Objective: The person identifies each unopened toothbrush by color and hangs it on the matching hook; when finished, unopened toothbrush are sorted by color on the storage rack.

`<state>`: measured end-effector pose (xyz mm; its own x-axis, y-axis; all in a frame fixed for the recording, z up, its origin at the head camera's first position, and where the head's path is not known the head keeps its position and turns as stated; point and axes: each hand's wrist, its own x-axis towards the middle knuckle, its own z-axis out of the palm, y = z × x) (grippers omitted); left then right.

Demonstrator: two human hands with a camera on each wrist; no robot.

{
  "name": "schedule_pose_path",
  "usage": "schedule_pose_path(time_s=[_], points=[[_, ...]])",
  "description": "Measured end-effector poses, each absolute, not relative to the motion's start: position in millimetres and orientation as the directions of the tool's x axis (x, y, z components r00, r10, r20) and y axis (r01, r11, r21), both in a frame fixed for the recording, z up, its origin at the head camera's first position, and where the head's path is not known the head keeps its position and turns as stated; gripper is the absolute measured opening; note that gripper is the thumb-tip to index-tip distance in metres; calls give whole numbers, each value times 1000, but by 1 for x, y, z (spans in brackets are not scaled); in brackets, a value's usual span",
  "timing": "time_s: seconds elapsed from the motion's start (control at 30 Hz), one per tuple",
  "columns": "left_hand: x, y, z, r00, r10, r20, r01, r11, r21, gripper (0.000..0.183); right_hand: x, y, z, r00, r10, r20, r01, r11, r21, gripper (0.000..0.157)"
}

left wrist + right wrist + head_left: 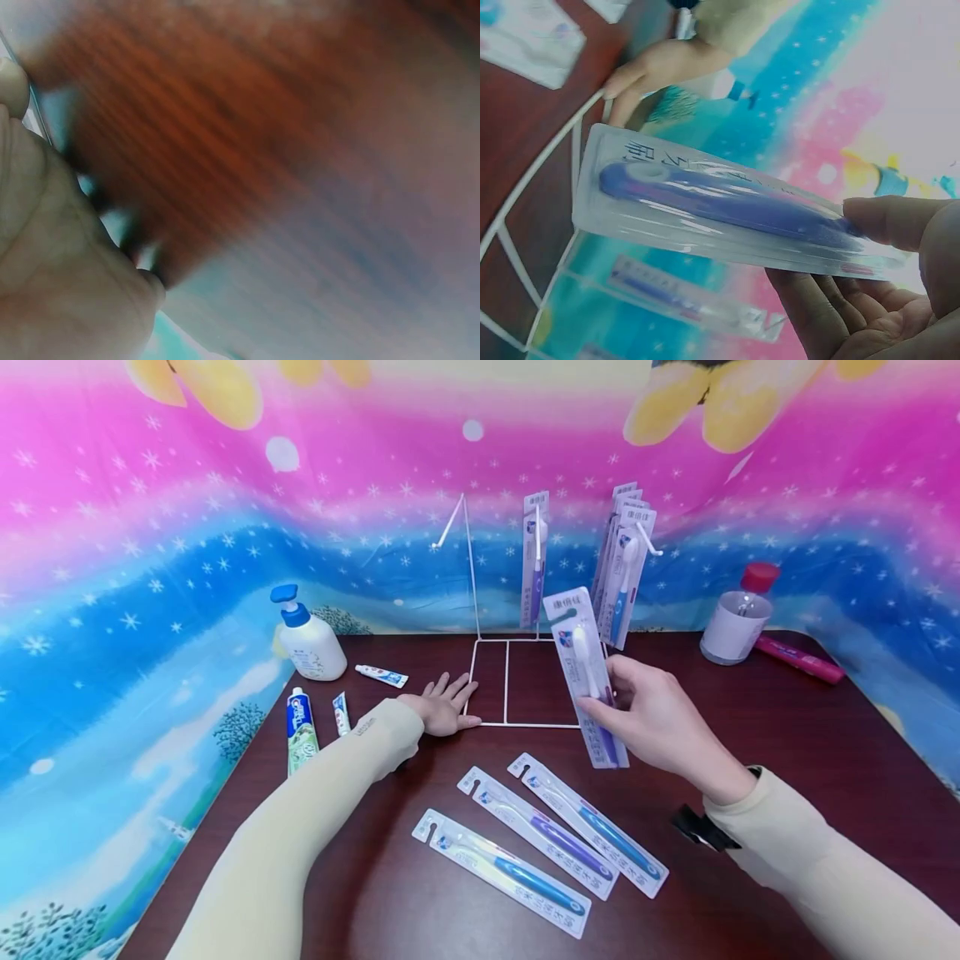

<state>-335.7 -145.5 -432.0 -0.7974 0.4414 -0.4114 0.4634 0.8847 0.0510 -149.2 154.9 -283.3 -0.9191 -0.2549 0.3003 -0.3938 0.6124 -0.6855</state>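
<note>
Right hand [660, 722] pinches a packaged purple toothbrush [588, 672] by its lower end, thumb in front and fingers behind, holding it upright above the white wire display rack [507, 681]. Left hand [444, 703] lies flat with fingers spread, pressing the rack's base edge on the table [787, 760]. Step in hand: apparently hanging the pack. Next move likely calls for aligning its hang hole with a free hook [447, 529]. Three packs [543, 837] lie near.
</note>
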Motion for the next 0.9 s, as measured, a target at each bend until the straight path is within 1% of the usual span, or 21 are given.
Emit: schedule_pose_path(time_s=[0.1, 0.33, 0.53, 0.67, 0.9], points=[[-336, -145, -433, -797, 441, -413, 463, 885, 50, 79, -153, 143, -276, -908, -260, 329, -420, 583, -696, 46], [-336, -145, -431, -791, 447, -417, 467, 882, 60, 79, -166, 124, -264, -892, -261, 369, -452, 547, -705, 40], [-333, -146, -428, -795, 441, -416, 465, 884, 48, 79, -185, 117, -264, -904, -229, 360, -425, 559, -712, 40], [-330, -146, -426, -795, 449, -408, 466, 883, 65, 80, -198, 114, -267, -910, -212, 357, -413, 563, -716, 39], [-327, -145, -422, -789, 463, -404, 476, 876, 74, 79, -215, 112, -272, -932, -181, 315, -359, 593, -720, 40]])
